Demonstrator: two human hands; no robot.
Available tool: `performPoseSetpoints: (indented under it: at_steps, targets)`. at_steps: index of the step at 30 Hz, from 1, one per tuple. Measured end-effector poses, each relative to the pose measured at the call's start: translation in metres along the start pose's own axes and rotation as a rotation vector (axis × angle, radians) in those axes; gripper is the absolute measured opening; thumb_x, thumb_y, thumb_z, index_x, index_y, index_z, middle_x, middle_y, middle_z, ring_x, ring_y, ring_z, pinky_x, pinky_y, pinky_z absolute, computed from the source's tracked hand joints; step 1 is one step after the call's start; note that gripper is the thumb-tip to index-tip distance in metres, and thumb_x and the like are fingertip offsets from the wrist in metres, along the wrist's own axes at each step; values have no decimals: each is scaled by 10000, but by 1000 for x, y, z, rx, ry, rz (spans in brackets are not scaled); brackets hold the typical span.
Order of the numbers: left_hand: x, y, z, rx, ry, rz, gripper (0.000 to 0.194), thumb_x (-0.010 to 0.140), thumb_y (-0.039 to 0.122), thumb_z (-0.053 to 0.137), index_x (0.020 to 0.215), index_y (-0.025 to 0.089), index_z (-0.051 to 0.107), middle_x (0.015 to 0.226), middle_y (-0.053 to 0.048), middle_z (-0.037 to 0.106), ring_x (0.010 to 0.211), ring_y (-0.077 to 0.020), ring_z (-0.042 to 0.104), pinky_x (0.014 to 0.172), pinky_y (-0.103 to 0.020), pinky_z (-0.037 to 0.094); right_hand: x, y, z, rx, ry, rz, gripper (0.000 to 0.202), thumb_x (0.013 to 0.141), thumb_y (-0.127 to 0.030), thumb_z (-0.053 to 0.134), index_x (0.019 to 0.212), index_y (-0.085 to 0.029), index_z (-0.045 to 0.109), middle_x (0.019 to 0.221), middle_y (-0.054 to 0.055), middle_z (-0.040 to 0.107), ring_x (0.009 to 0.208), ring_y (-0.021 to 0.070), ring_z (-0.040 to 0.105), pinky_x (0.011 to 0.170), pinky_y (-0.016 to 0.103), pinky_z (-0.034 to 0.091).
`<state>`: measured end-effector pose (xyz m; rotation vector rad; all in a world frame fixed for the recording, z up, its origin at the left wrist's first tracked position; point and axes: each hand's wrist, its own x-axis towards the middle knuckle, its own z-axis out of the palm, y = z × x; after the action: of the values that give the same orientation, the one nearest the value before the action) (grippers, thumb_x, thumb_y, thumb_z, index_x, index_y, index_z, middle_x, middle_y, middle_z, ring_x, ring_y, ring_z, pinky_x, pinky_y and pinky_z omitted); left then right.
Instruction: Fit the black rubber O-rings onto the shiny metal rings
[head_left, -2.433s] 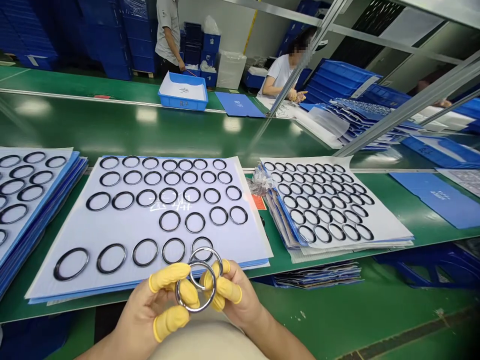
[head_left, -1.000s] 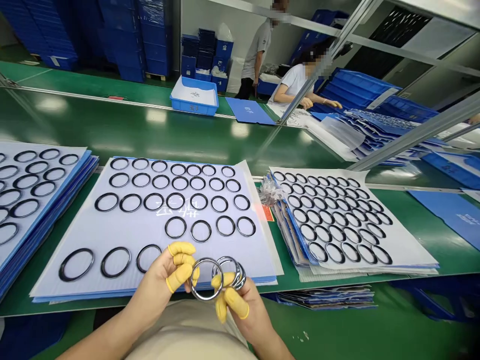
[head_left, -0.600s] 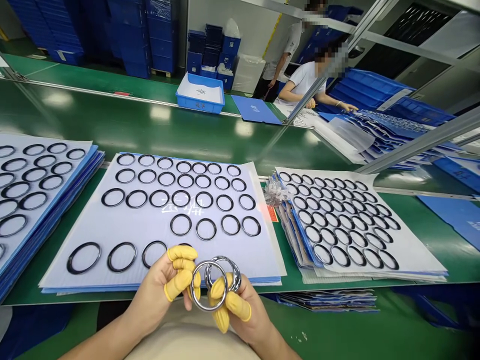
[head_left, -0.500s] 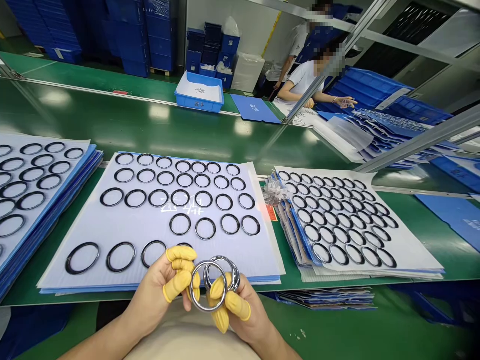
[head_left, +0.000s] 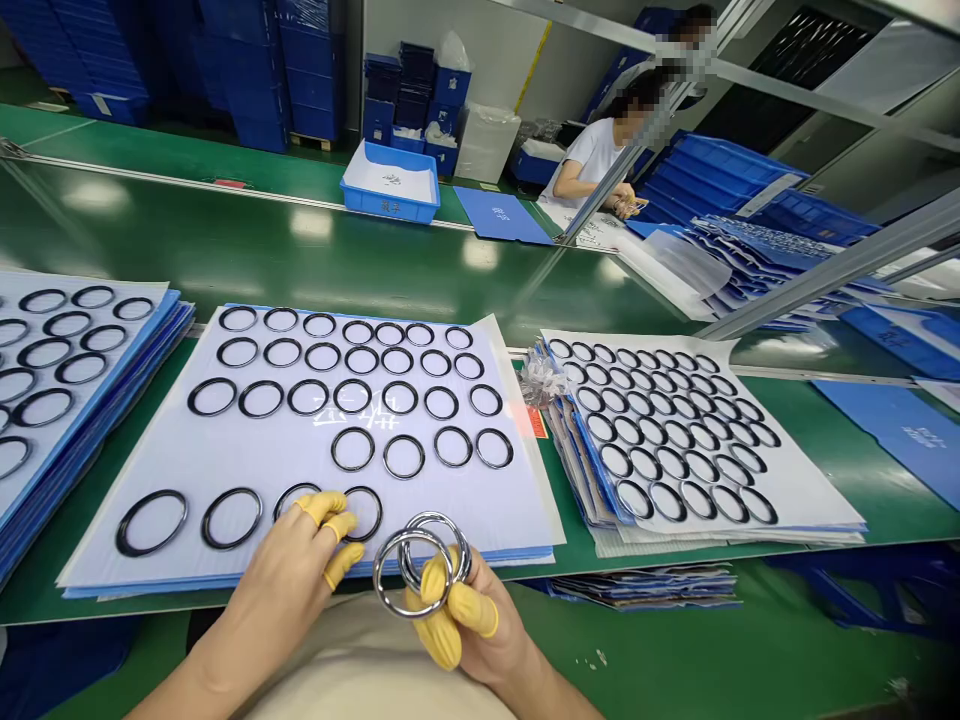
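Yellow finger covers are on the fingers of both hands. My right hand [head_left: 457, 610] is closed on several chrome rings [head_left: 412, 575] above the near edge of the middle sheet. To its left, my left hand [head_left: 300, 565] hovers over the near rings with its fingers apart and nothing between them. It partly hides one ring [head_left: 281, 497], and another ring [head_left: 364, 541] lies just right of its fingertips. Rows of dark-edged rings cover the white middle sheet [head_left: 255, 450], which rests on blue boards.
Stacks with more rings stand at left [head_left: 112, 400] and right [head_left: 795, 490]. A clear plastic bundle [head_left: 541, 380] sits between the middle and right stacks. Beyond the green table [head_left: 247, 240] are a blue tray [head_left: 390, 207], a metal frame and a person handling something.
My left hand has let go of the chrome ring and moved left and away from my right hand, which still holds the rings. The view has shifted slightly.
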<state>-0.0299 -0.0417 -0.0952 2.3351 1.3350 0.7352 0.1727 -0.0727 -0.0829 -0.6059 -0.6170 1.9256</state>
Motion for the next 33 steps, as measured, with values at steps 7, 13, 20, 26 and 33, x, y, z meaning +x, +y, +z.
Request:
performPoseSetpoints:
  at_steps: [7, 13, 20, 26, 33]
  targets:
    - [3, 0, 4, 142, -7, 80, 184, 928, 185, 473, 875, 178, 648, 1033, -105, 638, 916, -259, 590, 785, -396, 482, -1, -4, -1, 38, 45, -111, 264, 681, -467, 764, 739, -213, 720, 447, -39, 474, 379, 75, 349, 410, 207, 296]
    - [2, 6, -11, -127, -18, 38, 183, 932, 150, 456, 933, 203, 631, 999, -79, 652, 930, -238, 569, 817, -374, 457, -3, -7, -2, 7, 36, -188, 194, 761, -449, 716, 782, -259, 748, 490, -28, 482, 420, 80, 357, 453, 222, 279]
    - [2, 15, -30, -1213, -1, -525, 201, 868, 411, 626, 945, 227, 594, 718, 18, 572, 675, -136, 563, 649, -238, 472, 0, 4, -7, -161, 129, -159, 198, 810, -419, 696, 842, -231, 748, 496, -28, 546, 439, 68, 437, 476, 189, 329]
    - [11, 30, -21, -1536, -51, -641, 347, 773, 435, 735, 985, 196, 601, 634, 30, 573, 537, -83, 499, 499, -165, 424, 1, 11, -4, -225, -46, 13, 313, 728, -458, 754, 768, -148, 728, 496, -10, 562, 388, 68, 430, 406, 186, 347]
    - [8, 34, -15, -1489, -66, -581, 341, 774, 450, 725, 995, 218, 607, 653, 55, 547, 468, -50, 483, 464, -148, 456, 8, 8, 6, -168, -109, 34, 374, 660, -514, 770, 667, -151, 678, 524, -2, 537, 391, 77, 431, 406, 208, 381]
